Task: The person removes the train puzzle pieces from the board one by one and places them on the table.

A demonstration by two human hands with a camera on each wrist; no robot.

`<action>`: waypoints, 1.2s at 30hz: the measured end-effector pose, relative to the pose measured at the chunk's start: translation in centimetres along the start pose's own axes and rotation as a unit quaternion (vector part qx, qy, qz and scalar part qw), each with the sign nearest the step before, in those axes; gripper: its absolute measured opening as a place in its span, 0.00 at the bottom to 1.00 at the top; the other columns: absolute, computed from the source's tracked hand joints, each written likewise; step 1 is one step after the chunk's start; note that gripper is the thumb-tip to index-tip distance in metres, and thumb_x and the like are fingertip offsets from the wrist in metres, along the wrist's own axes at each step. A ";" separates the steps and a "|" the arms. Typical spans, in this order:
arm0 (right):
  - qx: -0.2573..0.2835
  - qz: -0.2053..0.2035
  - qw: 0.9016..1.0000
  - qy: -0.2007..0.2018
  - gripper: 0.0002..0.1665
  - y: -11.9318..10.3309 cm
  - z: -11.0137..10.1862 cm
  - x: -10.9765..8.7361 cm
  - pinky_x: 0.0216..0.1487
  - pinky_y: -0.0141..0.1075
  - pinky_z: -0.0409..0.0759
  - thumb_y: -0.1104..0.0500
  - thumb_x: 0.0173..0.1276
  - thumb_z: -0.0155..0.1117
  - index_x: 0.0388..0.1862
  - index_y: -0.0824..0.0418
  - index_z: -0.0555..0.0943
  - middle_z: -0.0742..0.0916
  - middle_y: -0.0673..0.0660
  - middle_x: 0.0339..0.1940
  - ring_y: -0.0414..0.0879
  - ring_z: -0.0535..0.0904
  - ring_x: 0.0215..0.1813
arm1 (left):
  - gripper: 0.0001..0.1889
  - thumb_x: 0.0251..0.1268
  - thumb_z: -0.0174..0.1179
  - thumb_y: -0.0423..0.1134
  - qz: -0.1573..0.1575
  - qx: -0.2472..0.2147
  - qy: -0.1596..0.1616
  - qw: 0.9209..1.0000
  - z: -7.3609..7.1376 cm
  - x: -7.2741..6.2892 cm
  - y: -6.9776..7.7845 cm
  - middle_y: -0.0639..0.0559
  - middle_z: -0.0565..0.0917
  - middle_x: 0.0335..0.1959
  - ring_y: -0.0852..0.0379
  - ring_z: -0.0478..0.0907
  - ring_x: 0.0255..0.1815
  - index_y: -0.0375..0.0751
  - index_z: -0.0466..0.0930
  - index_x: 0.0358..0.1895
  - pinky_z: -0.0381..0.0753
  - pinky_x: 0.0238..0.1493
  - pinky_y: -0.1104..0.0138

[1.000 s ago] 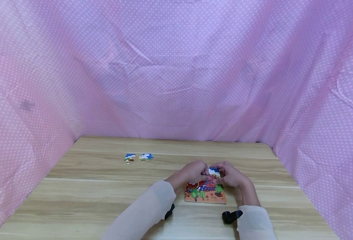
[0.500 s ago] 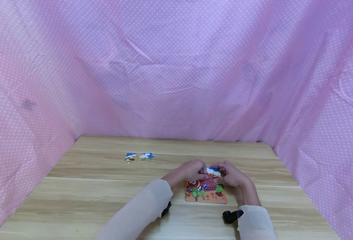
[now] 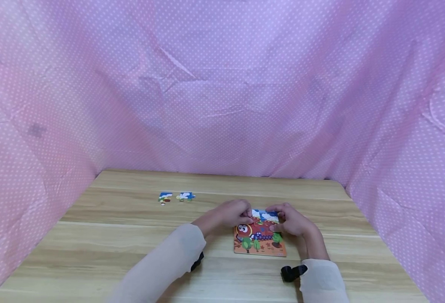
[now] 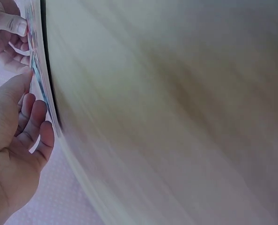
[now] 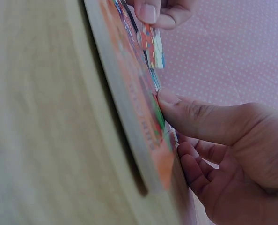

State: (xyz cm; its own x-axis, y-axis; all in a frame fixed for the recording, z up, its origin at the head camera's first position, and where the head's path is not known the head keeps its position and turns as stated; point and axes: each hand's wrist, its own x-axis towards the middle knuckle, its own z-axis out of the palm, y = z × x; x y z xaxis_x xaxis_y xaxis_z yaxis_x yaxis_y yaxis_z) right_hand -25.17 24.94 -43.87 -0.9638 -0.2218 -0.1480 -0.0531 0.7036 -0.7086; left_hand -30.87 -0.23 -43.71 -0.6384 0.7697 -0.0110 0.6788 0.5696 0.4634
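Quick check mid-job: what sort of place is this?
Likely a curtained-off tabletop workspace: pink, white-dotted fabric hangs behind and on both sides of a pale wood-grain table, where a flat, colourful jigsaw puzzle lies. What lies beyond the fabric is hidden.

pink polka-dot cloth point(image 3: 222, 92) — creased, draped around pale wood-grain table point(image 3: 94, 252)
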 end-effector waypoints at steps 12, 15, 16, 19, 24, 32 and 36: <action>0.005 0.010 1.000 0.000 0.27 0.1 0.0 0.1 0.63 0.60 0.69 0.62 0.66 0.74 0.63 0.49 0.82 0.74 0.59 0.58 0.58 0.70 0.59 | 0.06 0.75 0.61 0.47 0.013 0.041 -0.014 0.999 -1.3 -1.7 -1.3 0.62 0.75 0.36 0.65 0.73 0.35 0.52 0.78 0.40 0.76 0.37 0.73; 0.009 0.012 1.000 0.000 0.27 0.0 0.0 0.1 0.64 0.60 0.69 0.63 0.66 0.74 0.63 0.49 0.82 0.74 0.59 0.58 0.58 0.70 0.59 | 0.06 0.76 0.60 0.47 0.014 0.049 -0.014 0.999 -1.6 -2.0 -1.7 0.62 0.75 0.37 0.65 0.73 0.35 0.52 0.78 0.41 0.76 0.38 0.73; 0.009 0.013 1.000 0.000 0.27 0.0 0.0 0.1 0.64 0.60 0.69 0.63 0.66 0.74 0.63 0.49 0.82 0.74 0.59 0.58 0.58 0.70 0.59 | 0.06 0.76 0.60 0.47 0.015 0.054 -0.013 0.998 -1.7 -2.2 -1.7 0.62 0.75 0.38 0.65 0.73 0.36 0.51 0.78 0.41 0.76 0.38 0.73; 0.011 0.014 1.000 0.000 0.27 0.0 0.0 0.1 0.64 0.60 0.69 0.63 0.66 0.74 0.63 0.49 0.82 0.74 0.59 0.58 0.58 0.70 0.59 | 0.05 0.76 0.60 0.46 0.019 0.069 -0.014 0.997 -2.3 -2.6 -2.0 0.62 0.77 0.40 0.66 0.74 0.38 0.50 0.79 0.43 0.76 0.40 0.74; 0.010 0.016 1.000 -0.001 0.27 -0.1 0.1 0.0 0.64 0.61 0.69 0.64 0.66 0.73 0.63 0.49 0.82 0.74 0.59 0.59 0.59 0.70 0.60 | 0.07 0.76 0.60 0.46 0.029 0.106 -0.004 0.994 -3.3 -3.2 -2.6 0.60 0.79 0.44 0.65 0.74 0.41 0.48 0.81 0.45 0.77 0.45 0.72; 0.012 0.015 1.000 -0.003 0.27 -0.2 0.1 0.0 0.64 0.61 0.69 0.65 0.67 0.72 0.64 0.50 0.82 0.74 0.59 0.59 0.59 0.69 0.59 | 0.10 0.73 0.63 0.48 0.009 0.107 0.019 0.994 -5.3 -4.3 -4.4 0.59 0.79 0.43 0.64 0.75 0.40 0.47 0.82 0.47 0.78 0.44 0.71; 0.013 0.015 1.000 -0.003 0.27 -0.2 0.1 -0.1 0.65 0.61 0.68 0.65 0.67 0.72 0.64 0.50 0.82 0.74 0.59 0.59 0.59 0.69 0.59 | 0.07 0.74 0.63 0.43 0.000 0.098 0.033 0.995 -6.0 -4.8 -5.6 0.57 0.80 0.42 0.63 0.74 0.38 0.44 0.82 0.45 0.79 0.42 0.69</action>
State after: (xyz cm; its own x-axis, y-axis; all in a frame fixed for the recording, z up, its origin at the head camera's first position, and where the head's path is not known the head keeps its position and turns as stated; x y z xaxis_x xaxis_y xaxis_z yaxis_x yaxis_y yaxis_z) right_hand -25.10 24.79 -43.80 -0.9635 -0.2044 -0.1728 -0.0175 0.6923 -0.7214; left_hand -33.76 -8.84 -40.96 -0.6565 0.7526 0.0503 0.7322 0.6199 0.2821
